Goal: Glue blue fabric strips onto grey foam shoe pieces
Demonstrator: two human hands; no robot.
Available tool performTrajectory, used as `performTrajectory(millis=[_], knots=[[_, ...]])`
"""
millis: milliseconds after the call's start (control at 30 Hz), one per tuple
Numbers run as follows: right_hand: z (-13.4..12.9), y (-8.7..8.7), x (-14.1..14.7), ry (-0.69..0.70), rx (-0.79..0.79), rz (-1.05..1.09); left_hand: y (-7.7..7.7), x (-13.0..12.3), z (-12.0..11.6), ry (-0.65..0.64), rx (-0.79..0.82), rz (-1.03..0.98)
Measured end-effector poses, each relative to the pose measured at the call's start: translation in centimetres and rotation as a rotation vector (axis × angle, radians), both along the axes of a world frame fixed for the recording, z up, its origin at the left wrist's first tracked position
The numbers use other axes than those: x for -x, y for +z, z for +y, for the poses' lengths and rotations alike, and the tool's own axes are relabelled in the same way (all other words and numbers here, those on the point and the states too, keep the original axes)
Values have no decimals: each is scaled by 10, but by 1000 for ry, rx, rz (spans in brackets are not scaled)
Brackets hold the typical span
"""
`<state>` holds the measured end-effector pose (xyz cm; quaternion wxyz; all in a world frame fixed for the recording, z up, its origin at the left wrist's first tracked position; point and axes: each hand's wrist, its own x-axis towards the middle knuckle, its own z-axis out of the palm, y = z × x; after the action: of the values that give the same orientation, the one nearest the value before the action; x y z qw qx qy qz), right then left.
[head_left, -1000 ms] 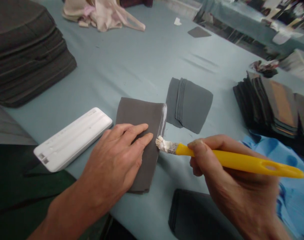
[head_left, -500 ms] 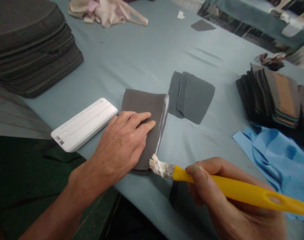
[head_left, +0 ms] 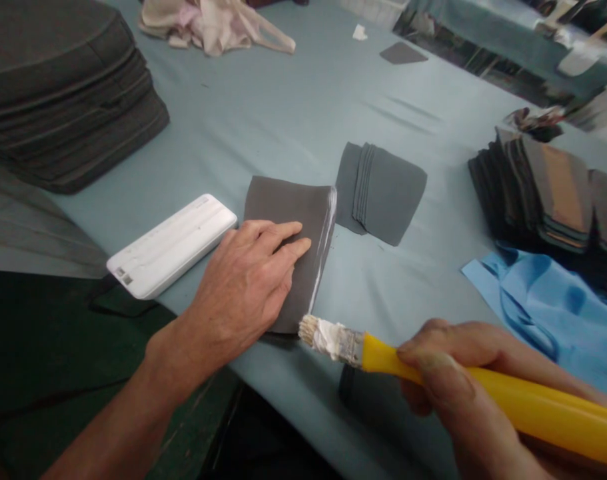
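Observation:
My left hand (head_left: 250, 273) lies flat with fingers spread on a dark grey-brown sheet (head_left: 290, 197), pressing it to the table. White paste streaks run down the sheet's right edge. In my right hand (head_left: 463, 380) is a paintbrush with a yellow handle (head_left: 533, 407), gripped between thumb and fingers. White paste coats the brush's bristles (head_left: 318, 333), which are at the sheet's lower right corner; whether they touch it I cannot tell. Just right of the sheet lies a fanned stack of grey pieces (head_left: 390, 193).
A white power bank (head_left: 173, 247) sits left of my left hand. Tall dark stacked pieces (head_left: 68, 100) stand at the far left. Bundled dark pieces (head_left: 538, 187) and blue cloth (head_left: 548, 300) lie on the right. Beige cloth (head_left: 213, 27) is at the back, and a dark object lies under the brush.
My right hand and the brush have shifted right and slightly down, toward me. My left hand stays on the sheet, and the white streaks look much the same.

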<state>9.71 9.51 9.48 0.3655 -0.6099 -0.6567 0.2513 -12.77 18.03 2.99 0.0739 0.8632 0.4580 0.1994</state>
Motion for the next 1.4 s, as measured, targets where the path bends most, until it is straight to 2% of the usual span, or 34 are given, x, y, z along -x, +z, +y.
performTrajectory(millis=[100,167,233,367,467,567,733,933,1067,1233,1400], knots=[[12,-11,-1,159,6,-3,0,0,0,9,-9,0],[19,-19,-3,142,-10,-30,0,-1,0,12,-16,-1],[24,-24,-6,68,-57,-71,0,-1,0,10,-13,5],[27,-16,-11,21,-144,-127,0,-1,-1,14,-16,15],[24,-7,-9,135,-82,-97,0,-1,-1,14,-22,13],[25,-9,-6,223,-18,-59,0,-1,-1,9,-22,-2],[40,-23,-10,81,-116,-29,0,-1,-1,7,-30,-14],[46,-22,-11,175,4,37,-1,0,-2,7,-51,-9],[64,-26,-12,53,8,66,-3,1,-2,25,-56,2],[78,-26,-18,-17,-90,48,-3,1,-2,16,-75,3],[71,-21,-15,118,-71,82,-3,2,-3,5,-77,-5]])
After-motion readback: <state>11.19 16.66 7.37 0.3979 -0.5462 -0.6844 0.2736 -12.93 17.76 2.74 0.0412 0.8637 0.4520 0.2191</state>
